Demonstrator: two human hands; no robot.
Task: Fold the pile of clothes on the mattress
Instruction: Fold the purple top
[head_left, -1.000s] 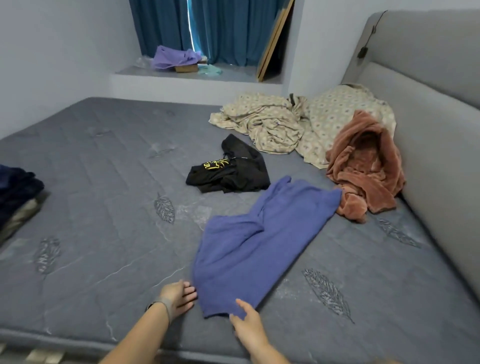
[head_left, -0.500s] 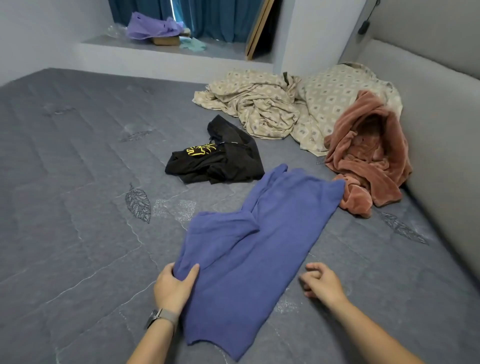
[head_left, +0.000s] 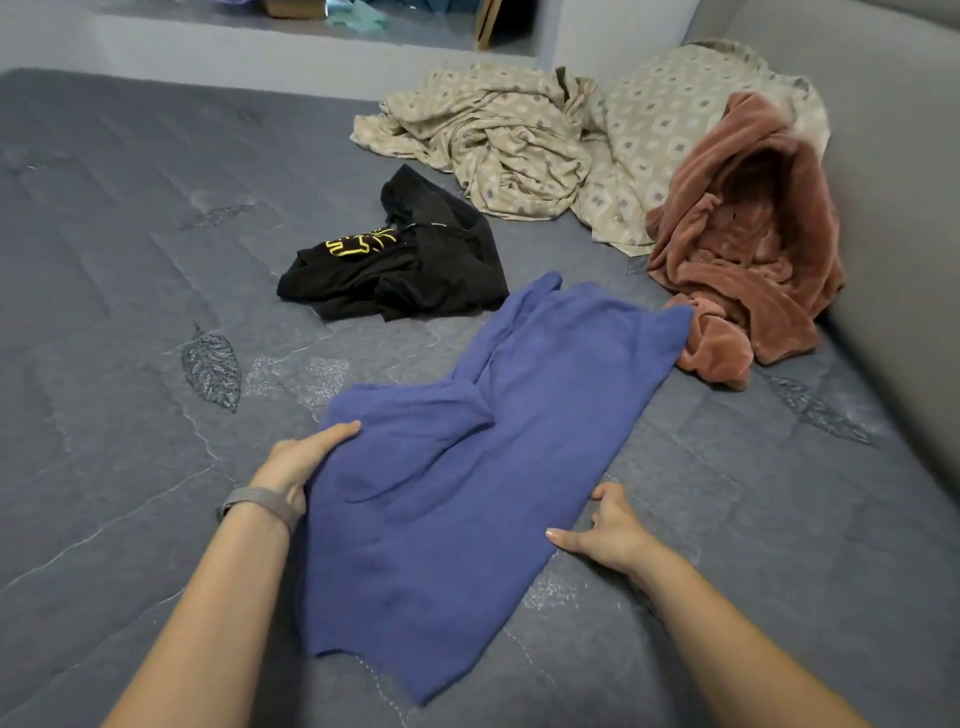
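Blue cloth: a blue garment (head_left: 467, 483) lay spread on the grey mattress (head_left: 130, 312), running from the near edge up toward the pink robe.
Left hand: the left hand (head_left: 298, 462) gripped the garment's left edge, thumb on top of the cloth, the other fingers tucked under it.
Right hand: the right hand (head_left: 605, 530) sat at the garment's right edge, fingers (head_left: 561, 535) curled and pinching the hem against the mattress.
Wrist: a grey band (head_left: 260, 503) circled the left wrist.
Black shirt: a crumpled black shirt (head_left: 410, 260) with yellow print lay just beyond the garment, close to its far tip.
Pink robe: a bunched pink robe (head_left: 748, 249) leaned against the grey headboard (head_left: 893, 182), its lower fold touching the garment's far right corner.
Beige sheet: a patterned beige sheet (head_left: 519, 140) was heaped behind the shirt and the robe.
Ledge: a raised ledge (head_left: 260, 47) ran along the far side of the mattress, with small items on it too cropped to tell.
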